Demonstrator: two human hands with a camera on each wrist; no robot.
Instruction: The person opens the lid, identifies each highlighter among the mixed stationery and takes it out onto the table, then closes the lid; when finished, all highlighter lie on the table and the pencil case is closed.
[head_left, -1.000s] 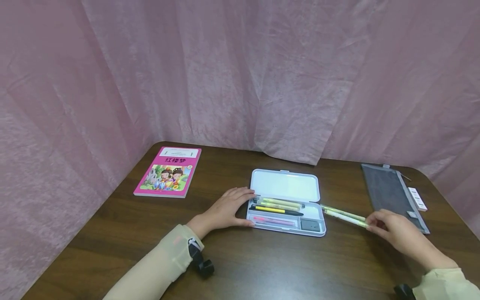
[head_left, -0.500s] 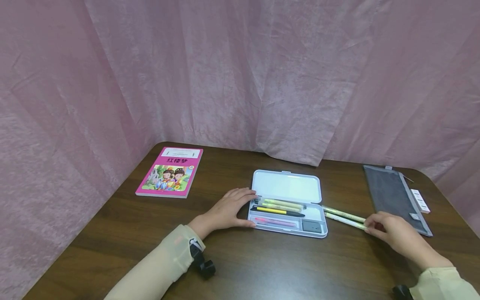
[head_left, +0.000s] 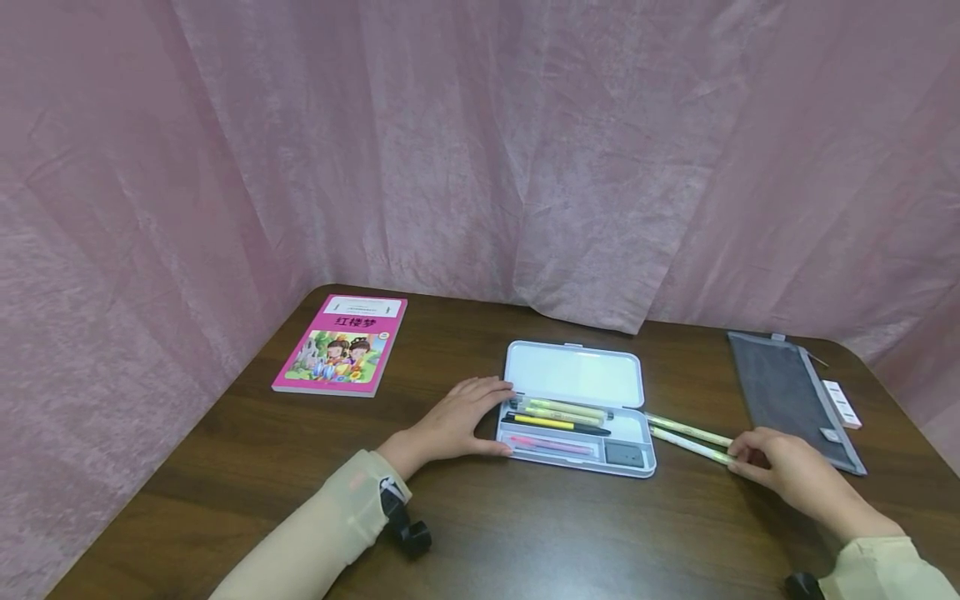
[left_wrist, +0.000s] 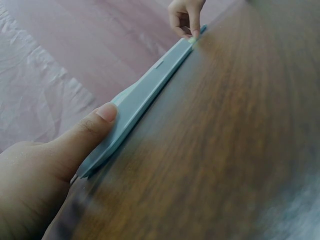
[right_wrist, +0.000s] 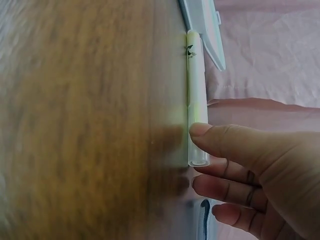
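A pale blue pencil case (head_left: 573, 371) lies on the table with its lid folded back. Inside are yellow-green pens (head_left: 566, 409), a yellow and black pen (head_left: 552, 422), a pink pen (head_left: 551, 444) and a dark grey block (head_left: 623, 453). My left hand (head_left: 455, 421) grips the case's left end, its thumb (left_wrist: 106, 112) against the front wall. To the right of the case, my right hand (head_left: 783, 471) pinches the ends of two slim pens, one greenish (head_left: 690, 429) and one white (head_left: 688, 445). Their far tips reach the case's right edge. A clear cap shows under my right thumb (right_wrist: 201, 129).
A pink picture-covered book (head_left: 341, 346) lies at the back left. At the right are a grey mesh zip pouch (head_left: 783, 392) and a small white box (head_left: 842, 404) beside it. A pink curtain (head_left: 480, 167) hangs behind the table.
My right hand has shifted slightly left and towards me with the pens, and the gap between the two pens has widened a little. My left hand stays on the case.
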